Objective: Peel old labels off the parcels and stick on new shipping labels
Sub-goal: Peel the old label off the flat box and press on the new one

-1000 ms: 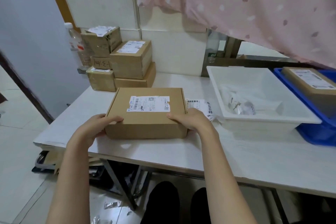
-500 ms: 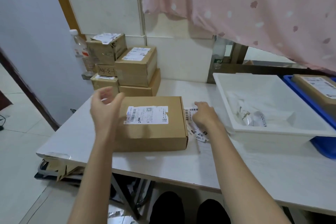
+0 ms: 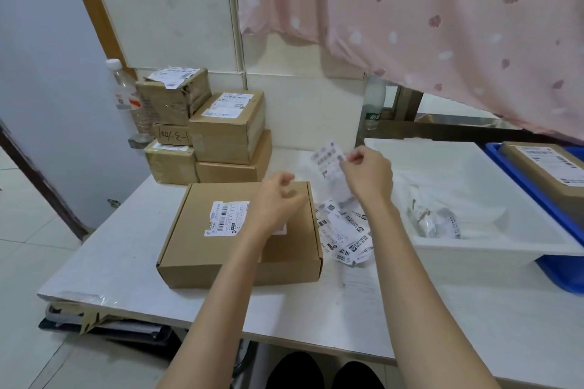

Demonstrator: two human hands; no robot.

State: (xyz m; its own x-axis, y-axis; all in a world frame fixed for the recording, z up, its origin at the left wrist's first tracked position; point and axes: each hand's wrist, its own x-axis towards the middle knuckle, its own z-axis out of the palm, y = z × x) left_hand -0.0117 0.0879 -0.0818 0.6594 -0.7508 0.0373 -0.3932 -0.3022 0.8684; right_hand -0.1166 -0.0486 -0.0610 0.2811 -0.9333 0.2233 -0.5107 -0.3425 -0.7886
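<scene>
Above the middle of the table (image 3: 132, 249), a new label sheet (image 3: 328, 167) is now held up by the right hand (image 3: 368, 172), its grip pinched on the upper edge; half a second ago this hand was pressed on the loose labels (image 3: 343, 232) lying flat beside the parcel (image 3: 240, 230). The left hand (image 3: 275, 202) has been brought over the parcel lid, fingers loosely curled, nothing held. The parcel is kept near the front edge, its old label (image 3: 226, 218) not peeled off. Probably the backing must be separated next, though the old label should be removed first.
</scene>
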